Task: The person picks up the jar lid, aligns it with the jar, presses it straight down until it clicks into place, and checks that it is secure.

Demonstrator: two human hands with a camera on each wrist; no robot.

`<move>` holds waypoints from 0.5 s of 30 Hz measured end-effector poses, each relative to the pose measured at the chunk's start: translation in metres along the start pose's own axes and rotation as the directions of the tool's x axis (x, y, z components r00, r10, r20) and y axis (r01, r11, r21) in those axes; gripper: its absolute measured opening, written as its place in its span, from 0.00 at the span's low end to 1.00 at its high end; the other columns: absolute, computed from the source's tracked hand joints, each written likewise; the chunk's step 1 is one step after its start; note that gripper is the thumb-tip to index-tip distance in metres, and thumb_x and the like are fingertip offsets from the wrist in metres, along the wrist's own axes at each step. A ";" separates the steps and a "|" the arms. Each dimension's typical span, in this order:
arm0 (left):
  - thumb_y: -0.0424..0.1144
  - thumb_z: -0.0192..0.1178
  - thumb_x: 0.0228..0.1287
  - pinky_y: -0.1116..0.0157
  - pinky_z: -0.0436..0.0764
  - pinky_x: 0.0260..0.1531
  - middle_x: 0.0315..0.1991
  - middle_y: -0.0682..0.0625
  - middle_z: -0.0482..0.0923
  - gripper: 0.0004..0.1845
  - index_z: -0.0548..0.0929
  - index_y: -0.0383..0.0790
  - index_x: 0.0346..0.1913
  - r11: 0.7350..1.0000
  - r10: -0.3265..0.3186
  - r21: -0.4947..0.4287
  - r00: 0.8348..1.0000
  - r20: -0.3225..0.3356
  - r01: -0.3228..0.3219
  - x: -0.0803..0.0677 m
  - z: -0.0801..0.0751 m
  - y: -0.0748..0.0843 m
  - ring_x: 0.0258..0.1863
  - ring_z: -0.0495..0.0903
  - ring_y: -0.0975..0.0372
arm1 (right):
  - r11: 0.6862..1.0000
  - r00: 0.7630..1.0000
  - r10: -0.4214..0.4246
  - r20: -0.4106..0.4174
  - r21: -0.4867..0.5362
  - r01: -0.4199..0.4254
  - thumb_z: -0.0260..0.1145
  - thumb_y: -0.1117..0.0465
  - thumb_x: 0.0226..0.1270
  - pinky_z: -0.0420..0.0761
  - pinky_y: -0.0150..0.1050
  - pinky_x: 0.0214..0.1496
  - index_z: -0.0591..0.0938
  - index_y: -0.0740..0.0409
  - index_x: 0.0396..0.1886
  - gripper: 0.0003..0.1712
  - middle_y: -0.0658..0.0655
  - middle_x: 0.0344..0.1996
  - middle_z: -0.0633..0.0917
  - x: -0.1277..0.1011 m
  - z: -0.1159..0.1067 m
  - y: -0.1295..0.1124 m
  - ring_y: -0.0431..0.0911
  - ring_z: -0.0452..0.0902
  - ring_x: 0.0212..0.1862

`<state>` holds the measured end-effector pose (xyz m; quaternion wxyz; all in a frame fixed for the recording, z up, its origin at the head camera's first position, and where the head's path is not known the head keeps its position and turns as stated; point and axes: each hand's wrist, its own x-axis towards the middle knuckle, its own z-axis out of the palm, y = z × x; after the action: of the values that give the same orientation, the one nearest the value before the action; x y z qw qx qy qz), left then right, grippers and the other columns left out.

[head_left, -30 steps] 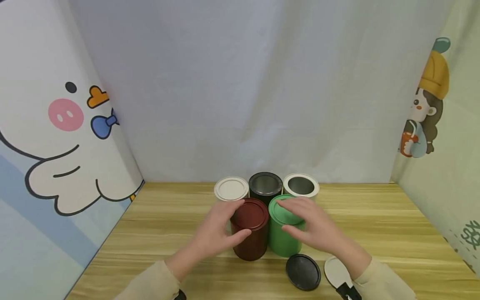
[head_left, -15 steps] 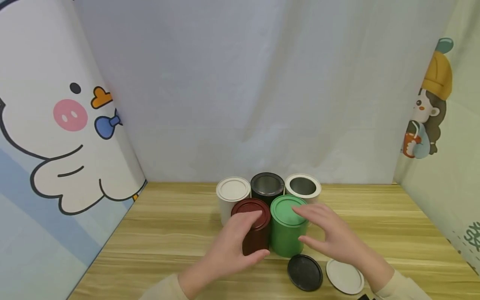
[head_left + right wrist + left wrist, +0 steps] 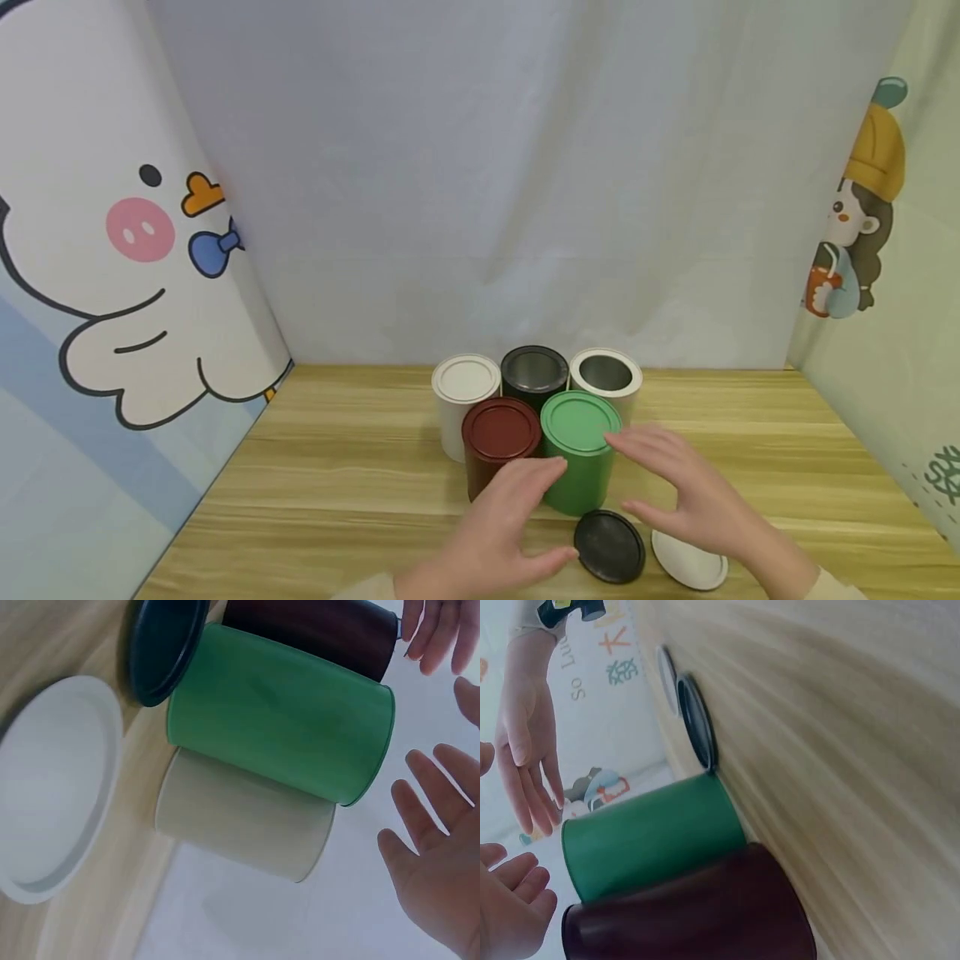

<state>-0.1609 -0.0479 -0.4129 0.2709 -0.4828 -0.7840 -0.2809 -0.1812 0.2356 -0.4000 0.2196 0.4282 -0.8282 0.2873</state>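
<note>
Left hand [image 3: 501, 533] has been drawn back from red can [image 3: 501, 429], right hand [image 3: 693, 496] from green can [image 3: 579, 467]; fingers are spread from thumbs.

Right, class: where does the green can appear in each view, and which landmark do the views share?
Head: green can low, right of centre.
Left wrist: green can lower left.
Right wrist: green can upper centre.
Shared landmark: the black lid near its base.
</note>
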 end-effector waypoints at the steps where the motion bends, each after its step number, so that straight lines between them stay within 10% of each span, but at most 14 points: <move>1: 0.48 0.75 0.53 0.60 0.70 0.64 0.64 0.44 0.72 0.46 0.65 0.32 0.70 1.000 0.001 -0.004 1.000 0.001 -0.001 -0.001 0.002 0.001 0.63 0.71 0.54 | 1.000 1.000 0.004 0.004 0.004 -0.004 0.79 0.60 0.52 0.58 0.28 0.70 0.75 0.59 0.67 0.41 0.54 0.61 0.78 -0.002 0.000 0.000 0.51 0.70 0.63; 15: 0.51 0.75 0.53 0.61 0.72 0.62 0.63 0.44 0.74 0.42 0.70 0.35 0.68 0.987 -0.147 -0.033 0.972 0.182 0.156 -0.017 0.027 -0.001 0.62 0.73 0.55 | 0.999 0.998 -0.053 0.024 0.009 0.053 0.78 0.53 0.54 0.59 0.27 0.69 0.78 0.60 0.64 0.38 0.54 0.59 0.80 -0.026 0.010 0.010 0.49 0.71 0.61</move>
<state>-0.1592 -0.0394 -0.4435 0.1655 -0.4512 -0.8329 -0.2745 -0.1769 0.2490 -0.4267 0.2152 0.4542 -0.8181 0.2796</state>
